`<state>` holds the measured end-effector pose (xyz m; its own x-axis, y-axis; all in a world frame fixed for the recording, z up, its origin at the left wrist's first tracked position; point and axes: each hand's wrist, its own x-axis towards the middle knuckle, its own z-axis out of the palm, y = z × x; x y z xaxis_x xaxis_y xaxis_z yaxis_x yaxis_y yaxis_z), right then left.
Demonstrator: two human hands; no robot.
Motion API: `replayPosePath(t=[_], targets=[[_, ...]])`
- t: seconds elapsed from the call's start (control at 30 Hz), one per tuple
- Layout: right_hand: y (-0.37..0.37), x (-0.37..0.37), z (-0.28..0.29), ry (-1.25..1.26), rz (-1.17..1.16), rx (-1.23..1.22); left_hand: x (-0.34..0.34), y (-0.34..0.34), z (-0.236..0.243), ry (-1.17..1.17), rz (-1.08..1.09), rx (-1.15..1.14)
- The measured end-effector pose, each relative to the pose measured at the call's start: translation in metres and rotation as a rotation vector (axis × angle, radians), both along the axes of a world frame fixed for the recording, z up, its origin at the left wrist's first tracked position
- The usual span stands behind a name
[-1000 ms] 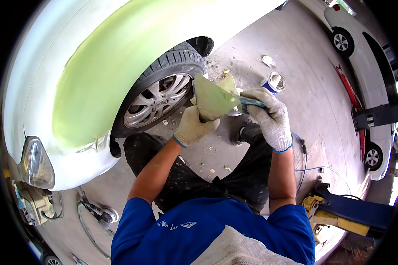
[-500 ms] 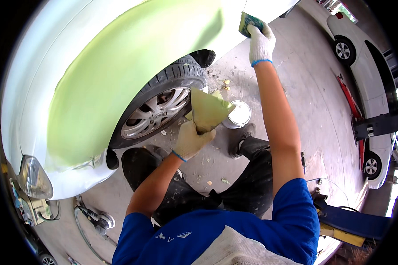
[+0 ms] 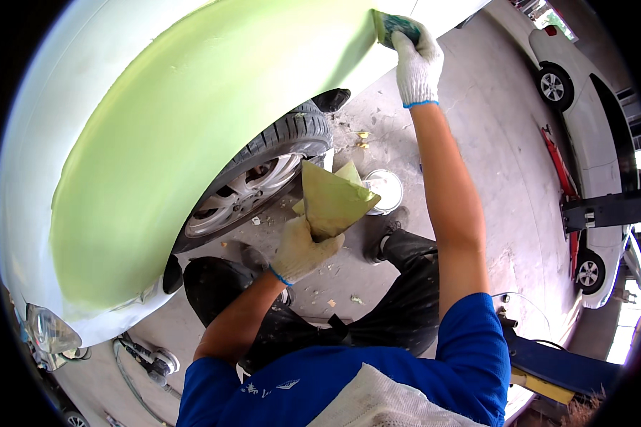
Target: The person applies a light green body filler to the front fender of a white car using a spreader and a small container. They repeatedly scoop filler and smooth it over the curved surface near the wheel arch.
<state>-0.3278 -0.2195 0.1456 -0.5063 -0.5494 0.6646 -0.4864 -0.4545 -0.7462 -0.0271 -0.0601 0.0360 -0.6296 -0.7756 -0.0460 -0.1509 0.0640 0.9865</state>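
My left hand [image 3: 303, 252], in a white knit glove, grips a putty-smeared angular board [image 3: 338, 199] above the floor, with another pale piece behind it. My right hand [image 3: 418, 64], also gloved, holds a small dark green spreader [image 3: 392, 28] against the upper part of the pale-green putty area [image 3: 142, 164] on a white car's body panel [image 3: 32, 171]. Below the panel's arch are a tyre [image 3: 292, 134] and silver rim [image 3: 242, 192]. A white can [image 3: 386, 183] stands on the floor just behind the board.
A power sander [image 3: 160, 361] with a hose lies at lower left. At right are another white car [image 3: 605, 135], a red jack-like bar [image 3: 559, 160] and a black lift arm [image 3: 598, 212]. A blue and yellow lift part [image 3: 555, 359] sits at lower right. My knees are bent beneath my hands.
My right hand has moved from the board up to the panel with the spreader, then slightly left along it. My left hand with the board has shifted a little down and left.
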Motion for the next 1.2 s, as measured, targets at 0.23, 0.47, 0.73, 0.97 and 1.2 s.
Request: replayPosePath(t=[0.23,0.47,0.73,0.97,1.2], targets=[[-0.024,-0.015,0.025,-0.235,-0.067,-0.118,0.003,0.007,0.008,0.089,0.027,-0.013],[-0.004,0.026,0.045,-0.072,-0.046,-0.062,0.016,0.005,0.007,0.032,0.034,-0.069],[0.008,0.041,0.071,-0.173,0.001,-0.195,0.021,0.004,0.007,0.054,0.041,-0.075],[0.140,0.091,0.070,-0.155,0.194,0.301,0.032,0.005,0.026,0.089,0.071,-0.063],[0.262,0.108,0.034,-0.089,0.426,0.691,0.019,0.023,0.028,0.160,0.026,-0.070]])
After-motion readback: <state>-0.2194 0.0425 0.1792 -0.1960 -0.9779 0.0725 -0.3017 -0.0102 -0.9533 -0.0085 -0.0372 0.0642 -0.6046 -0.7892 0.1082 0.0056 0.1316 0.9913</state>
